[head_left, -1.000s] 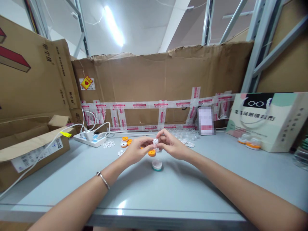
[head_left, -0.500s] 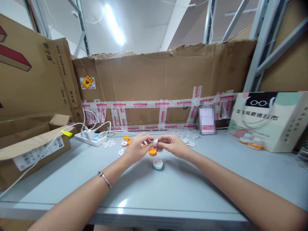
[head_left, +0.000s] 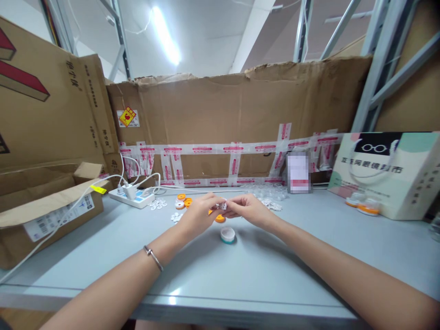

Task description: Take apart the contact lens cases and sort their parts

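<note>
My left hand (head_left: 203, 211) is closed, its thumb and fingers pinching a small white piece (head_left: 223, 206) above the table. My right hand (head_left: 250, 209) meets it from the other side, fingertips pinched at the same piece. Its exact kind is too small to make out, and the fingers partly cover it. Just below the hands lies an orange round part (head_left: 220, 219), partly hidden. Nearer to me stands a small round white container with a teal base (head_left: 228, 235). Several orange and white round parts (head_left: 187, 202) lie left of my left hand.
Small white discs (head_left: 158, 205) lie beside a power strip (head_left: 132, 198) with cables. More white pieces (head_left: 272, 205) and clear plastic parts (head_left: 264, 191) are behind my right hand. A phone (head_left: 298, 172) leans at the back. An open carton (head_left: 58, 220) stands left, a paper bag (head_left: 385, 183) right.
The small white piece has turned a little between my fingers and sits slightly lower. My hands have closed in closer around it and now cover more of the orange part below.
</note>
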